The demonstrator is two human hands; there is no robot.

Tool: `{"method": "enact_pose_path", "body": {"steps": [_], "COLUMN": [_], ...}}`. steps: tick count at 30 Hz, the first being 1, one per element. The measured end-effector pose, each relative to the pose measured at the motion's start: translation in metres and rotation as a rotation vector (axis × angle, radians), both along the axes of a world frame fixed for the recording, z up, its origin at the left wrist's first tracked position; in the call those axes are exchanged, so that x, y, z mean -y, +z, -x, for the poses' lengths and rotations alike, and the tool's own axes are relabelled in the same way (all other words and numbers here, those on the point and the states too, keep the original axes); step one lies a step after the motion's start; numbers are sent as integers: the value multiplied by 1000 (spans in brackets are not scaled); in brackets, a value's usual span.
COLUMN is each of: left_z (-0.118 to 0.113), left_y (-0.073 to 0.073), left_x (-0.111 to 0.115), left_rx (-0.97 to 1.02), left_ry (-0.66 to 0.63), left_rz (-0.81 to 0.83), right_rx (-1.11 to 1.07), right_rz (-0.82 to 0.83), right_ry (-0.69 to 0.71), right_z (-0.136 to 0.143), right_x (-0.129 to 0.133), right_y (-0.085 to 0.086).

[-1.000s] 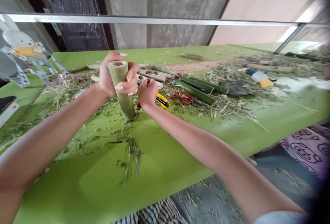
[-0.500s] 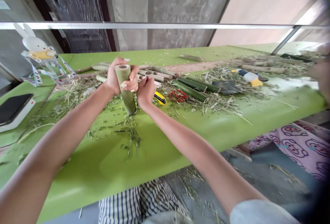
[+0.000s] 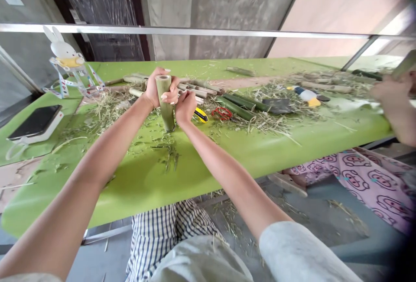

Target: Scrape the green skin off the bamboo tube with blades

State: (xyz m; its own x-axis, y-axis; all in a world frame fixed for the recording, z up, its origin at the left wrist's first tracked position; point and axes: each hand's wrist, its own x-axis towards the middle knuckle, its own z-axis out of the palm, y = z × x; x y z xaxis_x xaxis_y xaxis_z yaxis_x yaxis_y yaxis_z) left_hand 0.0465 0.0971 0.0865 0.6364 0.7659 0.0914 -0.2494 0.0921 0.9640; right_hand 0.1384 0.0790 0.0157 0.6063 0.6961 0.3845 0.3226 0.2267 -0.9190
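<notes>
one bamboo tube (image 3: 167,115) is seemingly being worked, left fingers (image 3: 168,97) wrapping it, right fingers (image 3: 185,98) curled, contents unclear, needing steadiness next.

White glare sits upper right, the lower-right corner blurred dark.

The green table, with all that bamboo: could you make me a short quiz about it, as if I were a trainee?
1. Which hand is wrapped around the bamboo tube?
2. True or false: in the picture, the yellow cutter lies left of the red scissors.
3. The rabbit wears: a) red, b) yellow, c) purple?

Key: 1. The left hand. 2. True. 3. b.
</notes>
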Motion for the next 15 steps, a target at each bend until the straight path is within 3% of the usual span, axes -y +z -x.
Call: {"method": "enact_pose_path", "body": {"steps": [5, 15], "left_z": [0, 7], "left_y": [-1, -4], "left_x": [-1, -3], "left_rx": [-19, 52], "left_ry": [48, -117], "left_rz": [9, 6], "right_rx": [39, 62], "right_rz": [-34, 59], "right_ry": [-45, -95], "right_z": [2, 3], "right_x": [2, -4], "right_y": [-1, -10]}}
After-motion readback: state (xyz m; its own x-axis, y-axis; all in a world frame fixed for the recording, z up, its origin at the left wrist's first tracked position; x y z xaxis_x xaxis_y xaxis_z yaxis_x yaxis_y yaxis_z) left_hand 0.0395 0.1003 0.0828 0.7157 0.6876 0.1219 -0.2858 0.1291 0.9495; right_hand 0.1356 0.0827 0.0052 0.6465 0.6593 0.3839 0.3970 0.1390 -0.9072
